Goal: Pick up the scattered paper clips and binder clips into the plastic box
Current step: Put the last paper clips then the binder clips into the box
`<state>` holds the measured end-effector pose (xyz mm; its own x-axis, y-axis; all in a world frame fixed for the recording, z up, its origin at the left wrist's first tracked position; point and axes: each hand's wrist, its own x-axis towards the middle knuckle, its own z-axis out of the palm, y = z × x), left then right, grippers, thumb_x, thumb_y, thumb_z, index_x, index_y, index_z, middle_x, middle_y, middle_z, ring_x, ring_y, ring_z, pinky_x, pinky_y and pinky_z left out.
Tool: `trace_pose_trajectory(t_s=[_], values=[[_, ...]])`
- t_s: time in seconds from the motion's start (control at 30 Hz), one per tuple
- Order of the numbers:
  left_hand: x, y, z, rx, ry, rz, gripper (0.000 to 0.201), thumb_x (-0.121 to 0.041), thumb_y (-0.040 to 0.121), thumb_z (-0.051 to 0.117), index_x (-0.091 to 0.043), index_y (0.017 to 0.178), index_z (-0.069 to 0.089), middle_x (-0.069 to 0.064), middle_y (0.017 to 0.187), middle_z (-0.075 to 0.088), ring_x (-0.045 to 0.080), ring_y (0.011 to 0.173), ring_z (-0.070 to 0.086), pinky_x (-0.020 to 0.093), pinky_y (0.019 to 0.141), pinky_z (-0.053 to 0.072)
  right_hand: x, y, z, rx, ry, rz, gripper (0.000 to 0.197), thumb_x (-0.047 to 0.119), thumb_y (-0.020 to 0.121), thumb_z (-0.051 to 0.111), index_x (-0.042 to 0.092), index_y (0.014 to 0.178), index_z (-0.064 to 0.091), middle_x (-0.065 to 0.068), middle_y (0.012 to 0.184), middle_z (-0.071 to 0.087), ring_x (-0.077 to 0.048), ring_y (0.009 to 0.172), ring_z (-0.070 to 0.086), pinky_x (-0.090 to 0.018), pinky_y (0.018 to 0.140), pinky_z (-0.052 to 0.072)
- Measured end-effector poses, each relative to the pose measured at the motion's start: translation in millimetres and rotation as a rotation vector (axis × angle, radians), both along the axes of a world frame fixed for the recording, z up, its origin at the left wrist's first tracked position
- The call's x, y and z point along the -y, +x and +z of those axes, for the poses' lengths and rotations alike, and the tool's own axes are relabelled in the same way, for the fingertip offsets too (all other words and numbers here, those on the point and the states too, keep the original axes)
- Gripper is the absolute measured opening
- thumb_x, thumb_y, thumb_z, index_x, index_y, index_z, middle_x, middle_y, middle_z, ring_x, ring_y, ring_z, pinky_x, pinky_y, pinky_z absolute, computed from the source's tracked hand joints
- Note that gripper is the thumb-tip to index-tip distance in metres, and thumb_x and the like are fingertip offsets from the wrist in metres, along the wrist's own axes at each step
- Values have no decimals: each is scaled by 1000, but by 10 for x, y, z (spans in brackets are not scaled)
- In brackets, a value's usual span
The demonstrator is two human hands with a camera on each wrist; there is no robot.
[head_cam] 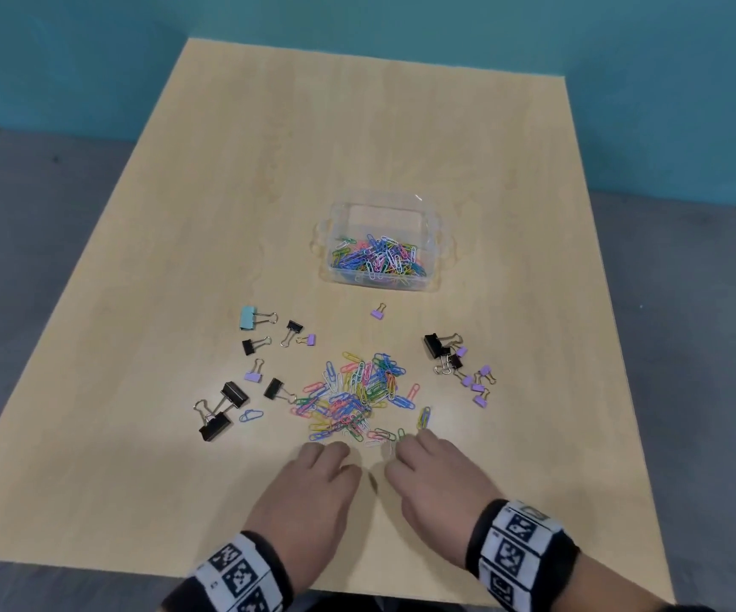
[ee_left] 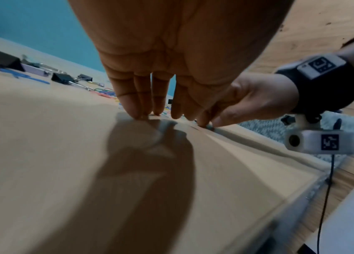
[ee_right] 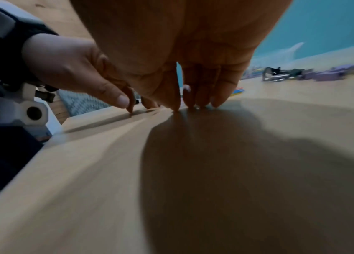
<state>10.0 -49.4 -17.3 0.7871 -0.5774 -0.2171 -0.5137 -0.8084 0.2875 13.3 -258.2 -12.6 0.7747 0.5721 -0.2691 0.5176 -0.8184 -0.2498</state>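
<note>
Step in hand: gathering the loose heap of coloured wire paper clips (head_cam: 352,401); by my reading both hands are set to rake or scoop its near edge.
Left hand (head_cam: 313,483): palm down on the pale wood-grain table (head_cam: 136,390), fingers straight and close together, tips touching the tabletop just short of the heap; holds nothing.
Right hand (head_cam: 434,472): same posture, fingers extended and nearly together, tips down on the table among the nearest stray clips; nothing pinched that I can see.
Heap vs. hands: directly beyond the fingertips, between the two hands and the box; nearest clips touch or nearly touch the right fingertips.
Clear plastic box with side handles (head_cam: 432,254): further out, beyond the heap, already holding a layer of coloured paper clips.
Black, lilac and pale blue binder clips (head_cam: 244,393): scattered left and right of the heap, one lilac one near the box; none collected yet.
Next move, my guess: close the hands around the heap, lift a handful, carry it to the box. Thin wire clips lie flat, so some will likely slip out.
</note>
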Motion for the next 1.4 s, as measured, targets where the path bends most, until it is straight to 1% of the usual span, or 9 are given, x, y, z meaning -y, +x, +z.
trace_pose_trajectory(t_s=[0.13, 0.33, 0.53, 0.63, 0.73, 0.83, 1.13, 1.3, 1.4], values=[[19, 114, 53, 61, -25, 155, 20, -21, 76, 46, -15, 92, 58, 10, 108, 56, 30, 89, 52, 41, 76, 47, -204, 151, 17, 8, 70, -84, 21, 18, 71, 46, 18, 91, 52, -5, 99, 55, -28, 85, 50, -41, 68, 50], [-169, 257, -22, -1, 55, 322, 52, -23, 80, 49, -8, 129, 44, 22, 134, 45, 37, 114, 47, 46, 94, 44, 10, 19, 68, -44, 33, -535, 49, 19, 66, 62, 18, 115, 55, -2, 107, 53, -26, 87, 50, -36, 71, 51], [-131, 297, -29, -19, 17, 328, 55, -24, 74, 50, -13, 127, 44, 14, 131, 45, 35, 112, 48, 45, 87, 49, -191, 47, 77, -105, 156, -334, 55, 23, 78, 49, 21, 132, 41, 1, 122, 48, -24, 104, 47, -34, 89, 46], [-198, 329, -12, 72, 1, 334, 47, -23, 76, 46, -9, 121, 49, 16, 123, 50, 35, 103, 51, 43, 88, 47, -73, 107, 78, -85, 177, -431, 55, 20, 77, 53, 20, 131, 42, 0, 120, 47, -25, 100, 47, -34, 86, 47], [-181, 301, -12, 74, -28, 303, 56, -20, 70, 67, -10, 122, 50, 14, 120, 52, 32, 97, 52, 39, 85, 49, -15, 180, 81, -153, 82, -536, 67, 26, 79, 56, 22, 141, 30, -1, 127, 38, -25, 105, 42, -33, 89, 44], [-57, 300, -21, 3, -56, 279, 70, -23, 64, 76, -13, 126, 46, 12, 124, 52, 29, 101, 51, 37, 87, 50, -129, 309, 43, -166, 62, -496, 78, 32, 81, 59, 26, 147, 17, 0, 133, 31, -24, 110, 36, -32, 93, 41], [138, 536, -36, -19, -63, 390, 76, -20, 67, 75, -17, 135, 41, 12, 128, 47, 32, 104, 46, 41, 86, 48, -245, 652, -13, -123, 43, -473, 87, 46, 78, 68, 28, 146, 18, -2, 133, 31, -26, 115, 35, -38, 92, 44], [232, 705, -88, 2, -40, 339, 68, -14, 70, 69, -15, 134, 45, 10, 117, 51, 29, 93, 47, 38, 82, 49, -345, 766, -26, -125, 50, -341, 57, 29, 86, 59, 24, 137, 33, -4, 125, 35, -26, 106, 37, -39, 87, 45], [248, 776, -114, 39, -25, 333, 49, -11, 63, 74, -17, 109, 60, 6, 99, 54, 25, 79, 48, 32, 67, 48, -349, 797, -29, -135, 38, -334, 35, 11, 85, 53, 19, 118, 45, -5, 115, 38, -27, 97, 41, -38, 72, 46]])
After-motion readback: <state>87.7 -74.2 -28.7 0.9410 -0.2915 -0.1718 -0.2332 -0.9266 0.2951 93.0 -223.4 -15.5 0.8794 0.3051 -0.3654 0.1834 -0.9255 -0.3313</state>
